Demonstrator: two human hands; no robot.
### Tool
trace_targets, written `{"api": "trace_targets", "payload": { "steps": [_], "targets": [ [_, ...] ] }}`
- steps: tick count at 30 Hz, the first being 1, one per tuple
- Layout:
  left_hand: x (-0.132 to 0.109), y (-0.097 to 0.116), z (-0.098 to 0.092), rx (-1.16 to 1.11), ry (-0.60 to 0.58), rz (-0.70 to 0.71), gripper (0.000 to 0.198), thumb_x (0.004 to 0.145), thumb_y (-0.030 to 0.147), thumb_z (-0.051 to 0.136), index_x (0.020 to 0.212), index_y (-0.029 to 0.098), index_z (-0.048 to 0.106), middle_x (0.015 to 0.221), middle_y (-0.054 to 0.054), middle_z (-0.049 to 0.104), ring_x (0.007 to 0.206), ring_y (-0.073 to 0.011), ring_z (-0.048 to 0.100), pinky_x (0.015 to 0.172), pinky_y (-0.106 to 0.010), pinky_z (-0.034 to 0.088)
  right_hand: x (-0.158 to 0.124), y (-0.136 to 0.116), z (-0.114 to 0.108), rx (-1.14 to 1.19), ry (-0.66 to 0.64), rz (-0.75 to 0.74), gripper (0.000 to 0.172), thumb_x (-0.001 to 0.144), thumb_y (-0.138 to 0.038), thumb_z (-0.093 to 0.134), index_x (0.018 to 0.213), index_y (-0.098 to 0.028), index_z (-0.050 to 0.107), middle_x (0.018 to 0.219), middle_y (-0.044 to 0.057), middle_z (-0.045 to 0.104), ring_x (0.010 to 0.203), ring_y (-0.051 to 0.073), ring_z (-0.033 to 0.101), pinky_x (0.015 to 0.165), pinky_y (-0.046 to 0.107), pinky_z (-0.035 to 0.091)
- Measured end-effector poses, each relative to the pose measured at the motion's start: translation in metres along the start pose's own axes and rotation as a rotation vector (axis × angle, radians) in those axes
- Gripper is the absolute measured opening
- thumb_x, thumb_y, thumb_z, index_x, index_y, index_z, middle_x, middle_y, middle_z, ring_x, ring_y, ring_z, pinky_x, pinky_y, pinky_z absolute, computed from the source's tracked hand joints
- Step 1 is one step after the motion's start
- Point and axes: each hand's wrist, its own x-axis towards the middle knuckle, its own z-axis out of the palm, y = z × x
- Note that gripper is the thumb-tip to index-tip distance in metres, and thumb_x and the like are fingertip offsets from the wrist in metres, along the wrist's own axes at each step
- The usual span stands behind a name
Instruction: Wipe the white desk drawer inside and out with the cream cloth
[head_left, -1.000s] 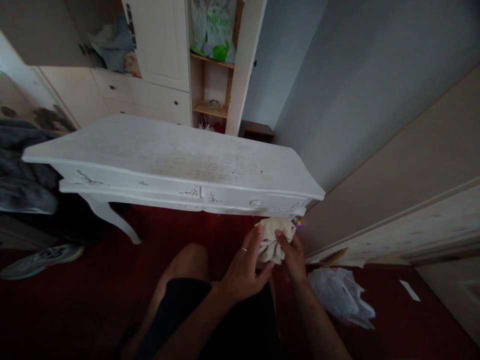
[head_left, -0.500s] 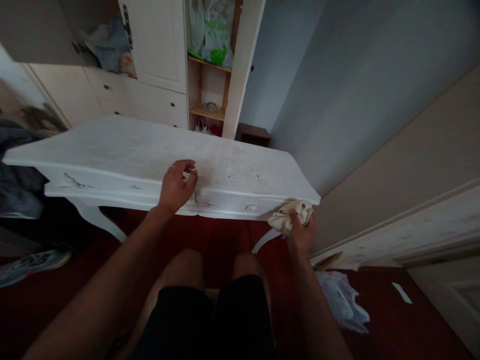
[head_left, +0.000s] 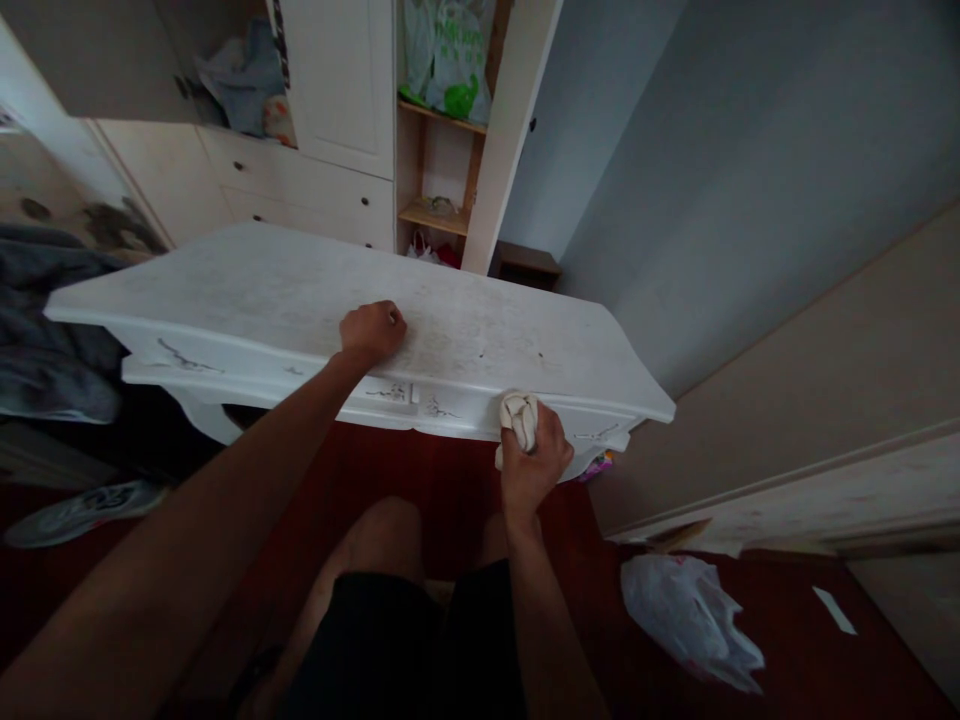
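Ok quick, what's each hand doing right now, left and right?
Left hand: closed in a fist, resting on the white table top.
Right hand: closed around a cream cloth at the table's front edge.

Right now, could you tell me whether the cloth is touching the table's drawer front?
Touching. The head view shows the right hand pressing the bunched cloth against the drawer front, with no gap between them.

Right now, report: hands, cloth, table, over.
Left hand fisted on table top. Right hand grips cloth at drawer front. Bag on floor, apart.
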Motion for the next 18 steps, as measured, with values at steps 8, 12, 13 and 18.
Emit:
{"api": "trace_targets", "payload": {
  "steps": [8,12,13,18],
  "targets": [
    [-0.009,-0.004,-0.002,-0.073,0.003,0.041,0.033,0.088,0.028,0.050,0.104,0.019,0.077,0.109,-0.014,0.078,0.103,-0.0310,0.070,0.092,-0.041,0.052,-0.055,-0.037,0.060,0.077,-0.093,-0.127,0.055,0.091,-0.027,0.063,0.145,-0.025,0.055,0.139,0.016,0.061,0.124,0.033,0.055,0.100,0.051,0.043],
    [-0.010,-0.007,-0.002,-0.129,0.007,0.032,0.033,0.088,0.027,0.051,0.105,0.019,0.078,0.110,-0.013,0.078,0.102,-0.0296,0.071,0.090,-0.039,0.053,-0.064,-0.038,0.071,0.066,-0.185,-0.238,0.051,0.089,-0.023,0.066,0.140,-0.028,0.061,0.140,0.012,0.062,0.121,0.031,0.055,0.102,0.049,0.044],
    [-0.010,-0.007,-0.002,-0.133,0.011,0.029,0.033,0.088,0.027,0.051,0.105,0.019,0.078,0.109,-0.013,0.078,0.101,-0.0296,0.071,0.090,-0.039,0.053,-0.064,-0.034,0.070,0.065,-0.214,-0.264,0.051,0.088,-0.023,0.067,0.138,-0.029,0.063,0.141,0.010,0.062,0.120,0.030,0.055,0.102,0.048,0.044],
    [-0.011,-0.005,-0.003,-0.146,0.024,0.032,0.033,0.088,0.025,0.052,0.105,0.017,0.078,0.109,-0.015,0.078,0.102,-0.0301,0.071,0.090,-0.040,0.054,-0.060,0.010,0.053,0.027,-0.371,-0.417,0.051,0.083,-0.019,0.070,0.133,-0.028,0.067,0.140,0.008,0.064,0.120,0.029,0.054,0.105,0.044,0.044]
  ]
}}
